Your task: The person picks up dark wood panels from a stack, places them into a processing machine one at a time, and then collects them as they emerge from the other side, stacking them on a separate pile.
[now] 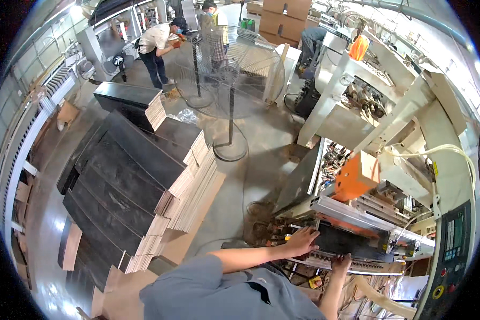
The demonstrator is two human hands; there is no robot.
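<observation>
Black panel point(353, 242) lies in the machine, near the metal rail point(372, 220). My left hand point(301, 242): fingers loosely spread at its left end. Right hand point(340, 263): fingers curled at near edge, grip unclear. Uneven pressure might skew it.

Above the black panel point(349, 241) there is open room on the near side of the rail point(368, 220), where the left hand point(302, 241) and right hand point(341, 263) sit at its edges. The rail bars a straight reach across, and the orange block point(352, 178) stands beyond it. The control box point(453, 240) bounds the right side. A hose point(381, 298) curves below the right hand. Leftward, bare floor point(232, 189) separates machine and stack point(117, 186), with 2 fans point(230, 152) standing farther up.
</observation>
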